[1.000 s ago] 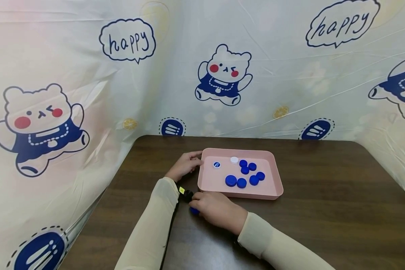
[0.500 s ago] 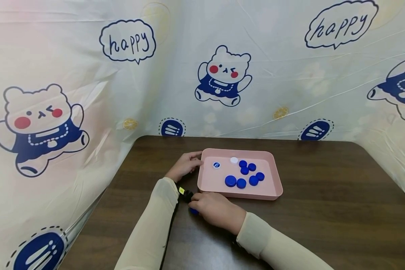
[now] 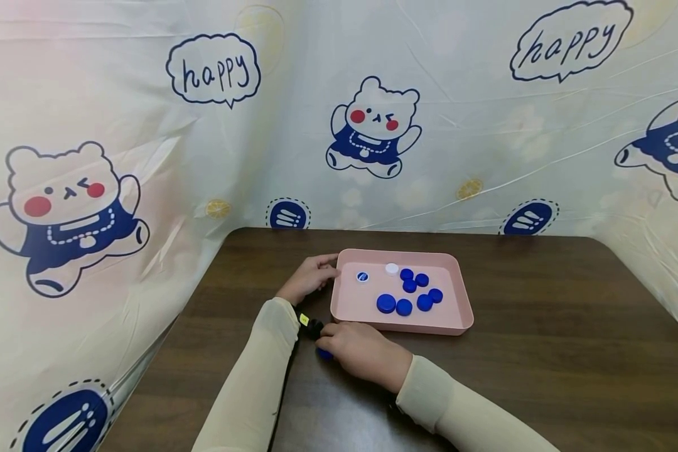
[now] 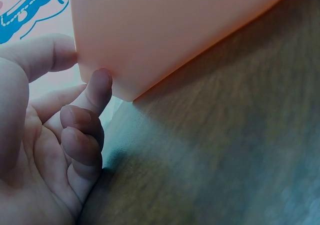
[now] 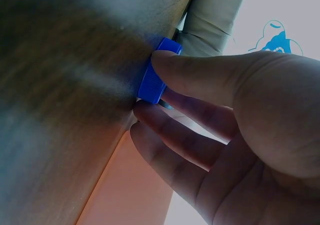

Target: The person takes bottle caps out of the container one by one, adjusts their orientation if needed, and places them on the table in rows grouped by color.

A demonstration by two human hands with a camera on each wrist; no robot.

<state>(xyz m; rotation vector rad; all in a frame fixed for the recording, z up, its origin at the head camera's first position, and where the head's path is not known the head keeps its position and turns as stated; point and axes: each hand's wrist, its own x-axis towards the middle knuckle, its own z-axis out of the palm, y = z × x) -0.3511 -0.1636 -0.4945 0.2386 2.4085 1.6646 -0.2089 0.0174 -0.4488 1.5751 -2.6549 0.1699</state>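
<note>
My left hand (image 3: 308,277) is at the left side of a pink tray (image 3: 353,307), its thumb and fingertips touching the outer wall. In the left wrist view the other fingers (image 4: 82,145) are bent beside the tray's corner. In front of the tray, my right hand (image 3: 367,351) pinches a blue bottle cap (image 5: 151,82) between thumb and fingers. That ribbed cap stands on its edge on the tabletop in the right wrist view; the hand covers most of it in the head view.
Inside the tray lie several blue caps (image 3: 387,303), a white cap (image 3: 392,269) and a white disc with a blue print (image 3: 363,276). A black device (image 3: 314,328) with a yellow tag is at my left wrist. A printed curtain (image 3: 457,125) hangs behind the wooden table (image 3: 542,326).
</note>
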